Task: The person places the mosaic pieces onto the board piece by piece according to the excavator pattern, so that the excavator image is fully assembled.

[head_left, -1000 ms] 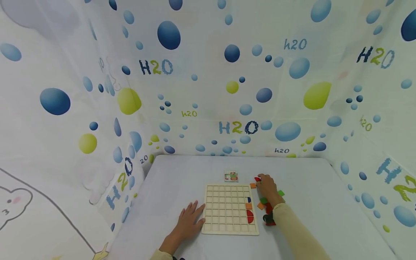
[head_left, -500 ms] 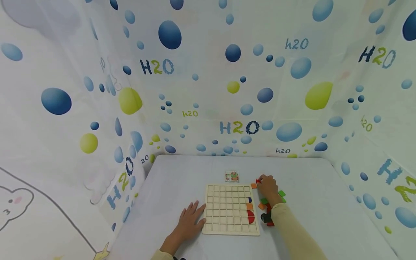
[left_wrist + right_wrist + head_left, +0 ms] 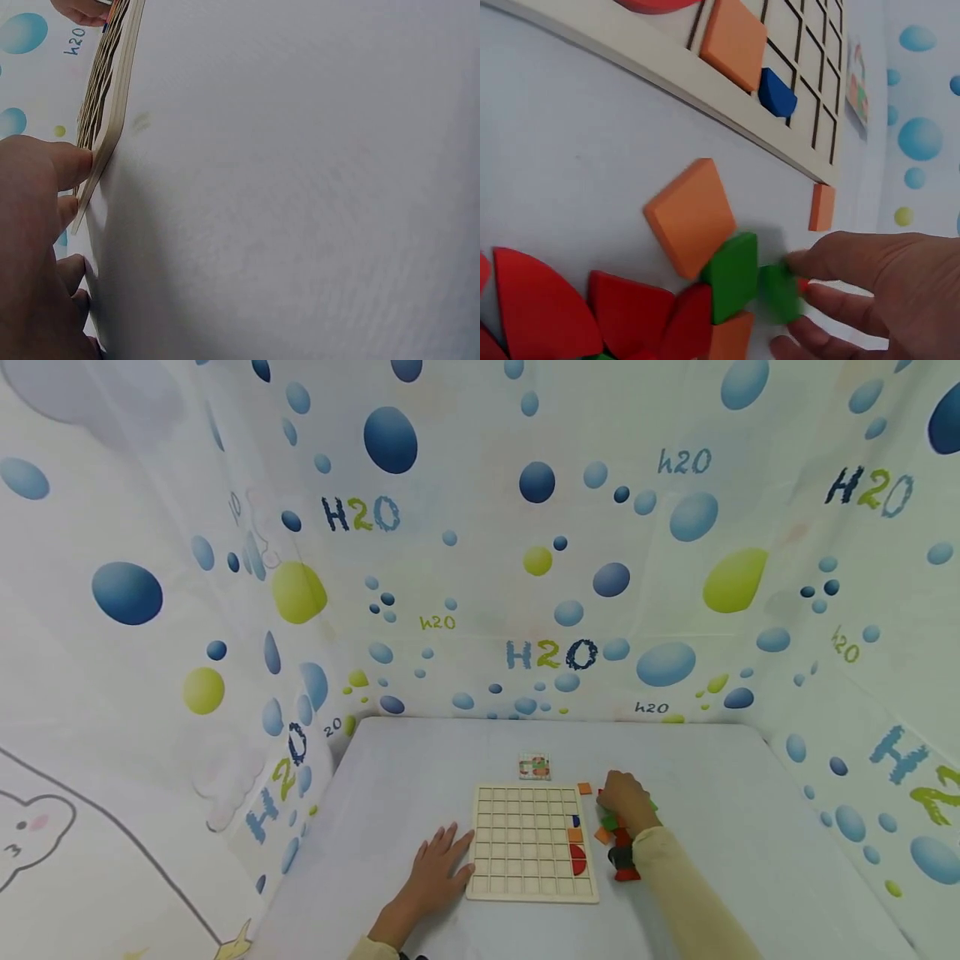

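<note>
My left hand (image 3: 438, 870) rests with spread fingers at the left edge of the wooden grid board (image 3: 517, 887); thumb and index finger touch its rim in the left wrist view. On the board's right side sit a small blue piece (image 3: 777, 93), an orange square (image 3: 735, 43) and red pieces (image 3: 577, 860). Just right of the board, my right hand (image 3: 628, 800) pinches a green block (image 3: 781, 292), blurred in the right wrist view. A bit of a red piece (image 3: 803, 286) shows between its fingers.
Loose pieces lie under and beside the right forearm: an orange square (image 3: 692, 217), a green block (image 3: 733, 276) and several red ones (image 3: 541, 304). Another orange piece (image 3: 585, 788) lies by the board's upper right corner. A pattern card (image 3: 534, 767) lies behind the board.
My right hand has drawn slightly right and nearer, its fingers now more curled. The red piece at its fingertips has shifted along with it. My left hand stays on the board.
</note>
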Demonstrator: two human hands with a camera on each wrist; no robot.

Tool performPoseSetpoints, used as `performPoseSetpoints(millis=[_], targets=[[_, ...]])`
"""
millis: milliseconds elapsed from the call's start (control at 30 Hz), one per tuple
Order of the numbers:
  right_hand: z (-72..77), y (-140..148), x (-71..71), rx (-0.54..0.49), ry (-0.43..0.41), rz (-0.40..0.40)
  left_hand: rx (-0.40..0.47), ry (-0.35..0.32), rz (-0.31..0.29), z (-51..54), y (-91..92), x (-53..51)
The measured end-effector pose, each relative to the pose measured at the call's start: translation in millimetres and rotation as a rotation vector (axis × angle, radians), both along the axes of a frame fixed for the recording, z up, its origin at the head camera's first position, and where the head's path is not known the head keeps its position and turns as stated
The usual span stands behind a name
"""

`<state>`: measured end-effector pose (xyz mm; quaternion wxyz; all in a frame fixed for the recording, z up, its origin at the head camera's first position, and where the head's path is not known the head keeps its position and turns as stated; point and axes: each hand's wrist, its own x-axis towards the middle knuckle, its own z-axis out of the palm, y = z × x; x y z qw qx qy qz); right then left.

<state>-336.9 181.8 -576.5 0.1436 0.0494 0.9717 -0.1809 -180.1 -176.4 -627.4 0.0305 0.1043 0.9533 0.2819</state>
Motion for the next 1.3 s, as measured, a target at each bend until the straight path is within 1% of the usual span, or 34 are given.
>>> performPoseSetpoints(millis=[67, 167, 367, 500, 633, 767, 900, 1033, 1133, 1200, 1300], targets=[[0.6, -1.0, 2.7, -0.018, 0.023, 0.019, -0.003, -0.008, 0.002, -0.3, -0.6, -0.4], [0.2, -2.0, 7.5, -0.050, 0.080, 0.049, -0.003, -0.013, -0.001, -0.6, -1.5, -1.1], [-7.8, -0.6, 13.3, -0.112, 0.193, 0.068, -0.011, -0.011, -0.004, 0.4, -1.0, -0.3], [-12.8, 1.4, 13.4, -0.131, 0.212, 0.051, -0.012, -0.006, -0.007, 2.5, -0.2, 0.4], [-20.0, 1.6, 11.8, -0.113, 0.230, 0.038, -0.008, -0.012, -0.001, 5.4, 0.6, 1.3], [-22.5, 0.0, 12.7, -0.106, 0.244, 0.022, -0.009, -0.007, -0.005, 8.5, 1.1, 3.2], [-21.1, -1.8, 12.0, -0.106, 0.244, 0.014, -0.008, 0.002, -0.005, 8.7, 0.9, 3.3], [-22.8, -4.5, 10.1, -0.111, 0.252, 0.021, 0.013, 0.028, -0.003, 5.2, 0.5, 2.8], [-22.3, -8.8, 11.5, -0.158, 0.290, 0.059, 0.007, 0.020, -0.004, 4.2, -0.4, 2.0], [-22.4, -12.4, 13.8, -0.195, 0.313, 0.110, -0.004, 0.009, -0.007, 3.4, -1.0, 1.0], [-19.6, -19.7, 20.3, -0.252, 0.313, 0.200, -0.025, -0.024, -0.006, 4.9, -1.9, 0.8]])
